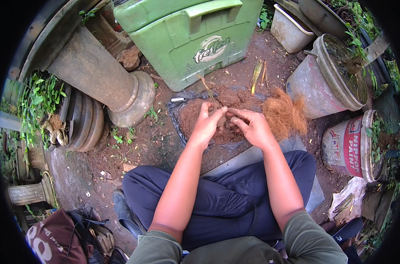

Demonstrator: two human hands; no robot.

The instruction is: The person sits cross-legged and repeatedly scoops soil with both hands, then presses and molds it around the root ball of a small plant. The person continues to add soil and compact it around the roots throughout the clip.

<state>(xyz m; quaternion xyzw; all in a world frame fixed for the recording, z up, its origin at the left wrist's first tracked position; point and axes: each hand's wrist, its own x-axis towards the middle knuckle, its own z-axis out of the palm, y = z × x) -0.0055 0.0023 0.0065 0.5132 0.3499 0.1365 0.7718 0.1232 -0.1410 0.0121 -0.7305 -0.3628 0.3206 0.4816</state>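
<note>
My grey-green cloth shirt (244,251), facing black plastic sheet's (177,124) edge
Slender brown stem (207,89) leans away from nearer, curled left hand (209,119); right hand (251,126) pinches something unclear.

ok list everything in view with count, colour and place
box: one, green, top centre
tub: one, white, upper right
buckets: two, whitish and red, right
pedestals: at least two, grey, left
ribbed pot: one, brown, left
plants: many, green, both edges
soil: one heap, brown, centre
plastic sheet: one, black, under soil
stalk: one, brown, centre
dry strips: several, yellow-brown, behind soil
fibre: one clump, orange-brown, right of soil
cloth: one, maroon, lower left
trousers: one pair, navy, below centre
left hand: one, bare, at soil
right hand: one, bare, at soil
</note>
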